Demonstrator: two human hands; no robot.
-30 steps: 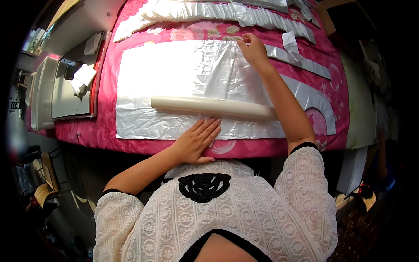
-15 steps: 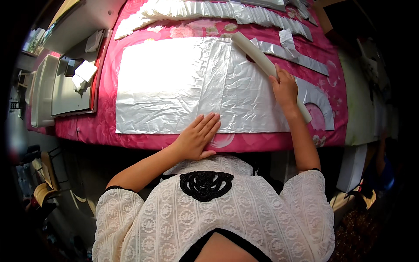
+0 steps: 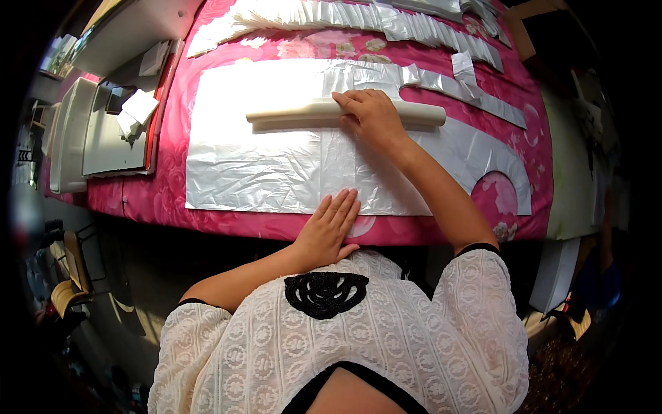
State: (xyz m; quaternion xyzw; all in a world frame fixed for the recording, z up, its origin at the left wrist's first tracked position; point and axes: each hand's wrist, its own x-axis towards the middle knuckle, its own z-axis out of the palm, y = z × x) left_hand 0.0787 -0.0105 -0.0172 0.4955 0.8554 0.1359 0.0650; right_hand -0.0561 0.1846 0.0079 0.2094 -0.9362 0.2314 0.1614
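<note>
A silvery white plastic bag with cut-out handles at its right end lies spread out in front of me, its film creased. My right hand grips a cream-white tube near its middle. The tube lies crosswise over the upper half of the bag, apparently touching it. My left hand rests flat on the bag's near edge, fingers stretched and holding nothing; its heel reaches past the table edge.
A pink flowered cloth covers the table. Along the far side runs a fanned row of folded white bags. A shallow box with white pieces on it stands at the left, beside a clear plastic bin. A cardboard box sits far right.
My right hand has swung the tube from a steep slant at the right to nearly level across the bag, moving left. My left hand stays flat at the near edge.
</note>
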